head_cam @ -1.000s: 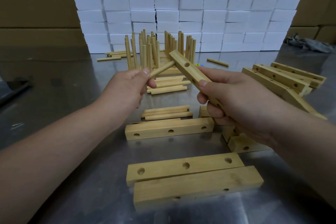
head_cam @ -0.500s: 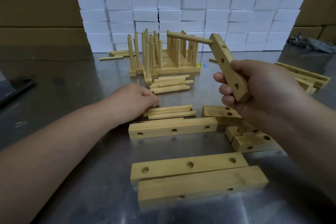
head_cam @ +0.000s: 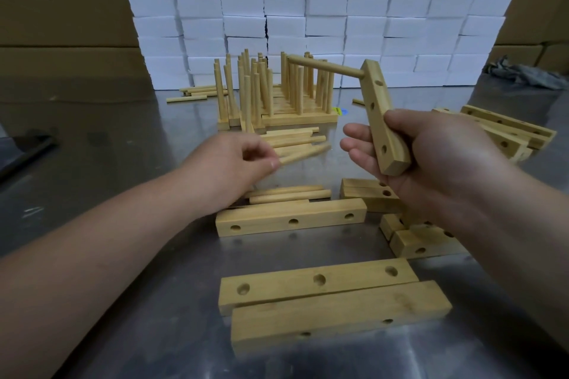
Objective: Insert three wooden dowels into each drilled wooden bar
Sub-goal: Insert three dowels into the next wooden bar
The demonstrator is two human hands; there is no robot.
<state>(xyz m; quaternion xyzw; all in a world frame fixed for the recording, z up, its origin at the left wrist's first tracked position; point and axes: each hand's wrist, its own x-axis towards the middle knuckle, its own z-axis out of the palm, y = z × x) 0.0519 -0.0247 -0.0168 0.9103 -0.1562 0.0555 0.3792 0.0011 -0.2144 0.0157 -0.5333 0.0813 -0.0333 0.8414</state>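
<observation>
My right hand (head_cam: pixel 431 157) grips the lower end of a drilled wooden bar (head_cam: pixel 380 108), held nearly upright above the table. One dowel (head_cam: pixel 326 68) sticks out of the bar's top hole, pointing left. Two more holes on the bar's face stand bare. My left hand (head_cam: pixel 240 160) pinches a loose dowel (head_cam: pixel 303 154) by its near end, lifted just above the table and blurred. More loose dowels (head_cam: pixel 289 195) lie just below that hand.
Several undrilled-side and drilled bars (head_cam: pixel 292 218) lie on the steel table (head_cam: pixel 123 163) in front and at the right (head_cam: pixel 508 129). Finished bars with upright dowels (head_cam: pixel 271 92) stand at the back before a wall of white boxes (head_cam: pixel 308 9).
My left hand let go of the inserted dowel, dropped to the loose dowels and picked one up. My right hand swung the bar upright and to the right.
</observation>
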